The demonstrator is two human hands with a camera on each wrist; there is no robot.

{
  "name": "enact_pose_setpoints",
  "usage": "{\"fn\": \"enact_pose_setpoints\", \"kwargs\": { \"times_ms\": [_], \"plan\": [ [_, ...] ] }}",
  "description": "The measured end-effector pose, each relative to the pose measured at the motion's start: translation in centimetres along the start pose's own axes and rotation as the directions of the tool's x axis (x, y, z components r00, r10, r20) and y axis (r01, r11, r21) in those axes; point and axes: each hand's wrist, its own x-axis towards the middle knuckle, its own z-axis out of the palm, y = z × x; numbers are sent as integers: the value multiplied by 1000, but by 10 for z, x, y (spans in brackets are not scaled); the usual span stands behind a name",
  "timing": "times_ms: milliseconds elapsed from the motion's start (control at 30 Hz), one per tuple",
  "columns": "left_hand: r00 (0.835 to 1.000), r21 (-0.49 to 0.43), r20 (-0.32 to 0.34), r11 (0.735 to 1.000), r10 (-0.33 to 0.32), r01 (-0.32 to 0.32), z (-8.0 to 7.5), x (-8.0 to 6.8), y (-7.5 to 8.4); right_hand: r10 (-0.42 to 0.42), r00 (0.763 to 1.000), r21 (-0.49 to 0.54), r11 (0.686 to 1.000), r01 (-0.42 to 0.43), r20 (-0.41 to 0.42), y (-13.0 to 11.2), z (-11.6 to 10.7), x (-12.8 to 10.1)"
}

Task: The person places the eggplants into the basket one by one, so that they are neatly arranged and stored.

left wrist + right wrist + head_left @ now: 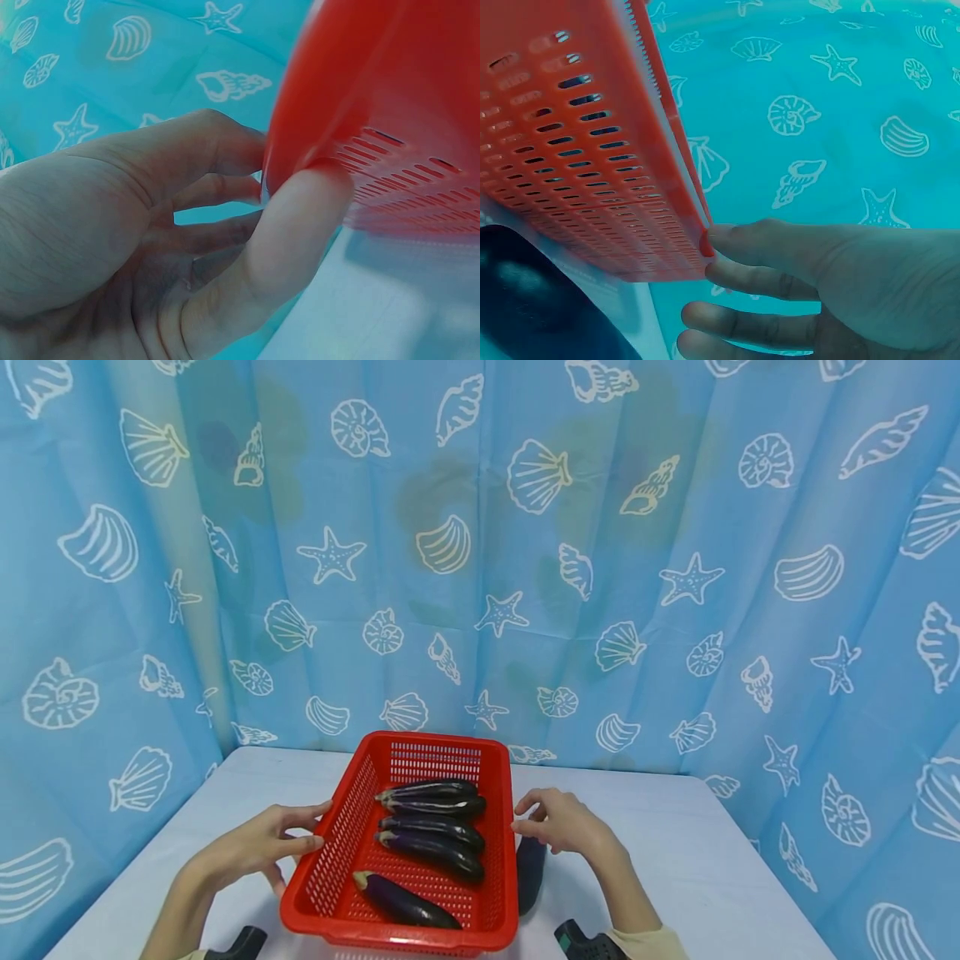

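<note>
A red perforated plastic basket (498,827) stands between the two hands, with several dark purple eggplants (431,852) lying in it. At its left side my left hand (255,843) pinches the rim; in the left wrist view the thumb (292,232) presses just below the rim, the other fingers beyond it. On the opposite side my right hand (566,821) pinches the rim with its fingertips, the lower fingers (742,322) spread apart. Another dark eggplant (530,872) lies on the table beside the basket's right wall, partly under the right hand; the right wrist view shows it close (540,300).
The white-covered table (675,860) extends to both sides of the basket. Behind and around it hangs a blue curtain (465,568) with white shells and starfish. Dark wrist devices (581,939) show at the bottom edge.
</note>
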Motion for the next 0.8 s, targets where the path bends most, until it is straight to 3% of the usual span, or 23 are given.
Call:
{"fn": "enact_pose_setpoints", "kwargs": {
  "times_ms": [400, 800],
  "plan": [
    [1000, 4, -6, 1000, -10, 10, 0, 0, 1, 13, 1000, 47, 999, -12, -25, 19, 4, -5],
    [1000, 6, 0, 1000, -7, 7, 1, 0, 0, 110, 988, 95, 990, -100, -107, 46, 14, -9]
  ]
}}
